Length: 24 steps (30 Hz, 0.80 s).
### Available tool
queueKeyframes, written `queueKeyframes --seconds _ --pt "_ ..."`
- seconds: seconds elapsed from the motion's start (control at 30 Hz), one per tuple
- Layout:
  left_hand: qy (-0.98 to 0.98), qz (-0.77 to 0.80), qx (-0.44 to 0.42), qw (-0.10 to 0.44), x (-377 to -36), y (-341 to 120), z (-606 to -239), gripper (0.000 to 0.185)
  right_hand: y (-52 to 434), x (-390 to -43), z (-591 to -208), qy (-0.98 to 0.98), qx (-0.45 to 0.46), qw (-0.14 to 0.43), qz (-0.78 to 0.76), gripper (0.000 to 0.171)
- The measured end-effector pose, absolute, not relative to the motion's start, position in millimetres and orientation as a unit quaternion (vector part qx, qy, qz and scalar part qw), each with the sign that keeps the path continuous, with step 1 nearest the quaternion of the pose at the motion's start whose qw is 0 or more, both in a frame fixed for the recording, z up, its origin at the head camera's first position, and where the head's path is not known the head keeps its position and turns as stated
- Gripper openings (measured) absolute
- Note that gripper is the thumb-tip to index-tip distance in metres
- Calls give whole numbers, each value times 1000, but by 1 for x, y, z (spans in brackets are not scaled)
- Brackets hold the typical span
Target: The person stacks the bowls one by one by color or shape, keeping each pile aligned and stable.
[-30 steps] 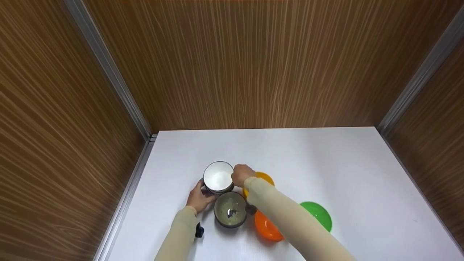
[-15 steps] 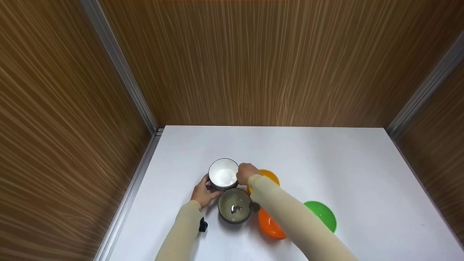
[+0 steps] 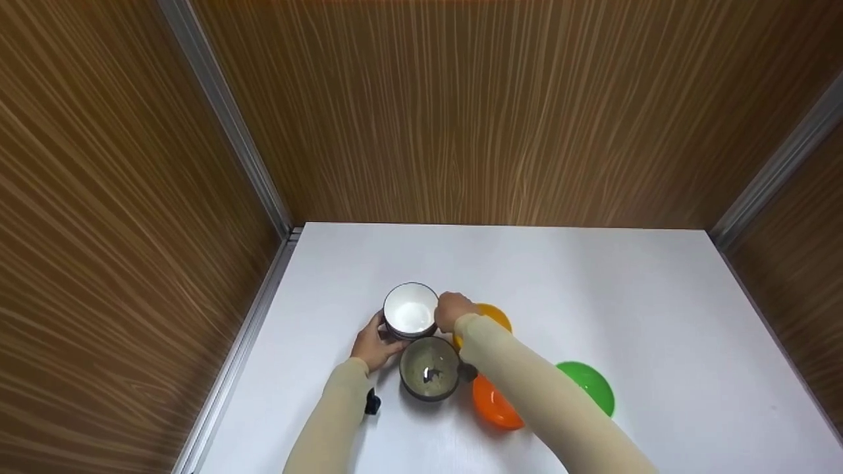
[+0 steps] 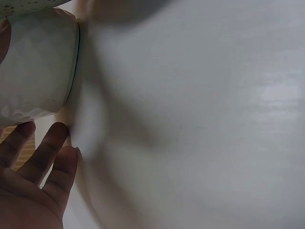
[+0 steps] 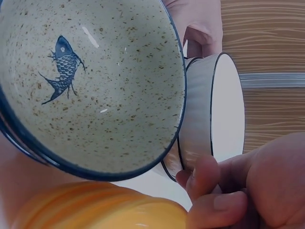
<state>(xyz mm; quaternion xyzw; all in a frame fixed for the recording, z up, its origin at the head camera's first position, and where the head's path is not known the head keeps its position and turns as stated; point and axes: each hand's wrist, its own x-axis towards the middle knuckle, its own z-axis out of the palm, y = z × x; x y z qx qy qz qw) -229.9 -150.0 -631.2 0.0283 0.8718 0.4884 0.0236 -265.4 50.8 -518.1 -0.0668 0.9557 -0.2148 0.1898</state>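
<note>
Presently, the white bowl [image 3: 410, 309], standing on the white table [image 3: 593, 289] just behind the fish-patterned bowl [image 3: 431, 368], is grasped by the left hand [image 3: 373, 345] and right hand [image 3: 452, 311]. An even two-sided hold is advised, clear of the neighbouring rim. Against earlier frames, the grasp is unchanged.

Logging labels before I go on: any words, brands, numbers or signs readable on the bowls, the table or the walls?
None: no view shows any readable text.
White bowl, held by the left hand and right hand: plain, dark rim only.
Speckled bowl: a blue fish drawing, no lettering.
Yellow bowl, orange bowl, green bowl: no marks visible.
Table: blank.
</note>
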Motion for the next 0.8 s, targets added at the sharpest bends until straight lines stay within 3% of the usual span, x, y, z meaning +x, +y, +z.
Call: queueKeyframes --seconds 0.4,0.67,0.8 --pt "876 480 13 39 -228 -154 -633 92 47 -264 -520 957 -74 187 -209 19" --pt "878 476 25 37 -230 -153 -631 96 46 -266 -521 953 -94 158 -240 36" --pt "880 474 28 34 -229 -152 -631 102 46 -269 -524 949 -110 160 -248 33"
